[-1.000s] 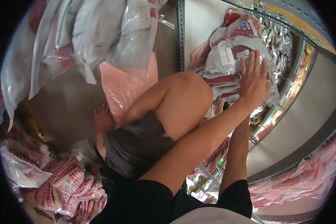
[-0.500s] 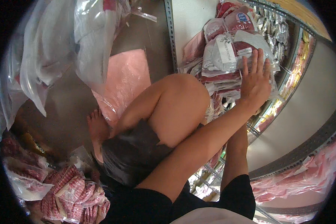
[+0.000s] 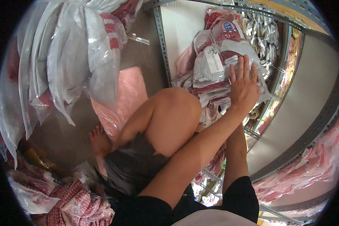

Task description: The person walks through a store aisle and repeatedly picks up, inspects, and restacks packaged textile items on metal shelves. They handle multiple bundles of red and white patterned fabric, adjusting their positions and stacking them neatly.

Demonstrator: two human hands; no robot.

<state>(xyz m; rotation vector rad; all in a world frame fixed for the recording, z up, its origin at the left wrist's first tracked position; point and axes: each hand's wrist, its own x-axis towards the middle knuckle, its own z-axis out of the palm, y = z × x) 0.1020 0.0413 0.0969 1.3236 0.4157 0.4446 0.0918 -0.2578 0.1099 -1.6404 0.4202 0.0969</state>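
Since loose bags seem likely to slide, the stack of bags (image 3: 209,69) in the metal rack (image 3: 162,43) is touched from above by the left hand (image 3: 245,90), fingers spread; the right hand's grip, hidden, cannot be told.

One view: left lens of a head-worn pair, wide fisheye, tipped steeply downward. Wearer's knee (image 3: 177,113) close, near centre; forearms (image 3: 199,154) close too, entering between five and six o'clock. Floor (image 3: 71,139) farther off, nine to eleven o'clock. Shelf edge (image 3: 322,126) bows with the lens at three o'clock.
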